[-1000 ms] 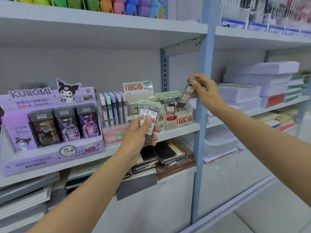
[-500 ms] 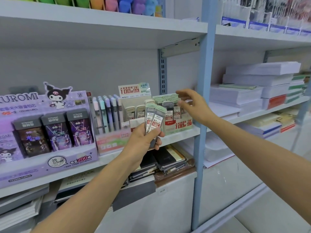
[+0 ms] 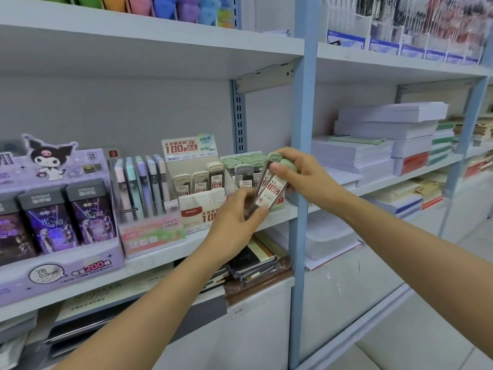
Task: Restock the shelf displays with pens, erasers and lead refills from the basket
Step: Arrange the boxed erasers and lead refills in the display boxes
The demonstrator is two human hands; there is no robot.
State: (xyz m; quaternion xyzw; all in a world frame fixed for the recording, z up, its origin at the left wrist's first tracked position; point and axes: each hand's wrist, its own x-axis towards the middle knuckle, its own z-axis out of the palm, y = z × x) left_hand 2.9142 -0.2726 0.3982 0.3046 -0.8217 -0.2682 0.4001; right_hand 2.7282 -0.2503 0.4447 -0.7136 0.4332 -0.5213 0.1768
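Head view | white shelf [image 3: 165,259] | blue upright [image 3: 304,102] | paper reams [image 3: 386,126], probably, right bay

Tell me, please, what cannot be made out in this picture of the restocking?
Basket: outside the head view's frame.
Lead refill tubes: count unclear in the head view; the left hand and right hand cover them, with blur.
Green display box: front hidden behind both hands, head view.
Kuromi display: cut off by the left edge, head view.

"FRUIT SODA" on pen box [image 3: 152,233]; "2B 0.5mm", "200" on purple box [image 3: 61,273].
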